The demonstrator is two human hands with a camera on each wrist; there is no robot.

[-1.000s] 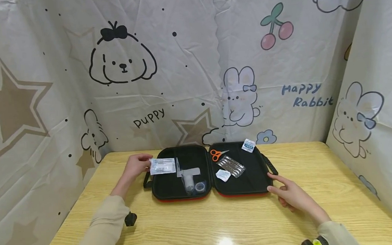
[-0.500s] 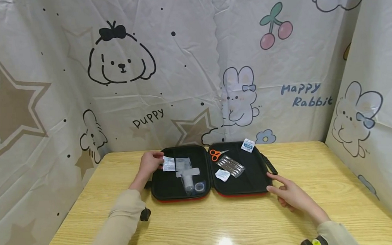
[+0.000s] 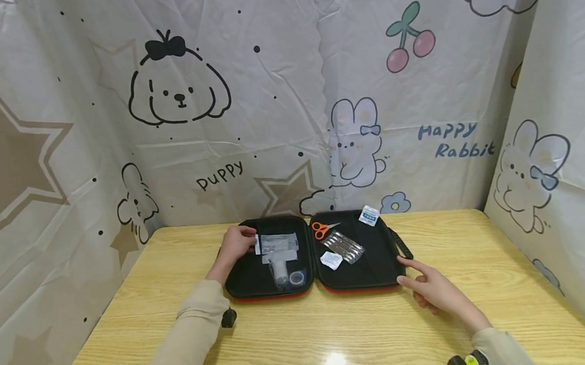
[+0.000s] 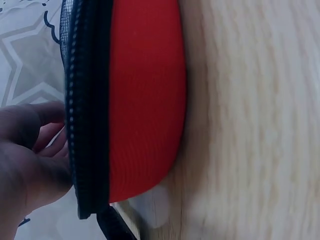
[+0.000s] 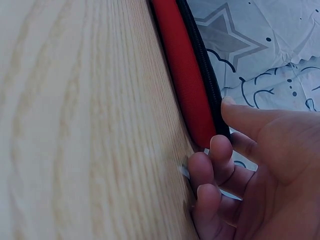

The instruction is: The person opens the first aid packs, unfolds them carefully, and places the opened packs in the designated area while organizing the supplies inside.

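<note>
A black-lined red zip case (image 3: pixel 361 276) lies unfolded on the table. My left hand (image 3: pixel 237 243) pinches the left end of a flat white packet (image 3: pixel 278 242) over the case's left half. Most of the packet looks dimmed, as if behind mesh; the left wrist view hides it behind the red side (image 4: pixel 145 100). Below it are a clear-wrapped white roll (image 3: pixel 280 271) and a small tape roll (image 3: pixel 296 278). My right hand (image 3: pixel 432 287) holds the case's front right corner with thumb and index finger; its other fingers curl beside the red wall (image 5: pixel 187 75).
Orange-handled scissors (image 3: pixel 320 230), a clear pack of swabs (image 3: pixel 344 246) and two small white sachets, one nearer (image 3: pixel 331 260) and one at the back rim (image 3: pixel 369 216), lie in the right half. Black handle (image 3: pixel 401 244) sticks out right. A printed cloth (image 3: pixel 277 94) hangs behind the table (image 3: pixel 282 339).
My left hand has moved right, carrying the white packet from the case's left rim further into the left half, largely behind what seems mesh. My right hand stays at the corner.
</note>
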